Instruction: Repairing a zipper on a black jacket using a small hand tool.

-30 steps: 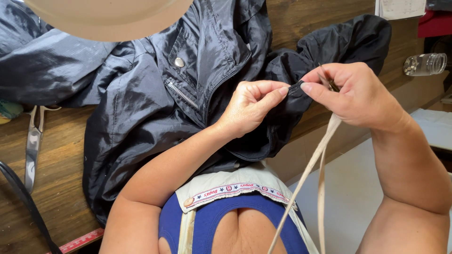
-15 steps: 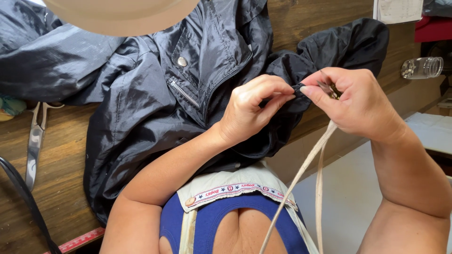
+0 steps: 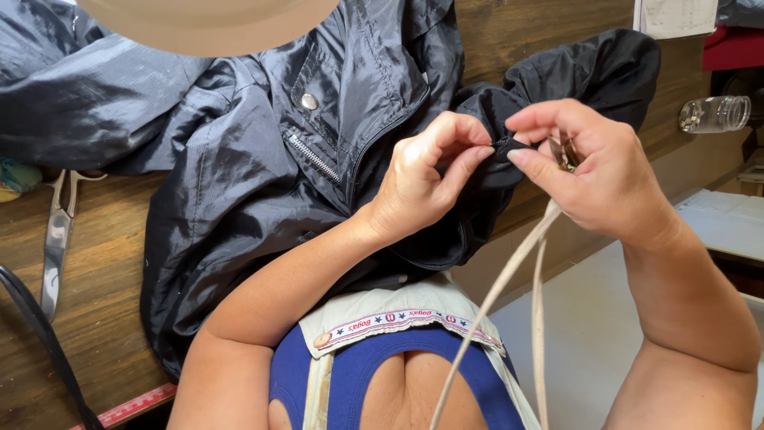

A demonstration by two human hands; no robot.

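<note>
Both hands meet over the shiny dark-grey nylow jacket [image 3: 239, 183] spread on the brown wooden table [image 3: 95, 302] — left hand [image 3: 422, 179] and right hand [image 3: 601, 179] each pinching one small fold of its black fabric. A pale beige strap [image 3: 509, 279] hangs from the right hand; steel scissors [image 3: 56, 239] lie well apart at the left.

Soft, even daylight fills the view, bright enough to read fabric texture. The dark jacket [image 3: 263, 159] under and left of the hands shows pale sheen along its creases, strongest up and left of the left hand [image 3: 422, 179]. Shadows are faint, pooled beneath the left forearm. The right hand [image 3: 597, 175] is sharp, without motion blur. Above the hands a tan hat brim [image 3: 211, 20] is out of focus. The glass jar [image 3: 714, 113] right of the right hand glints slightly
</note>
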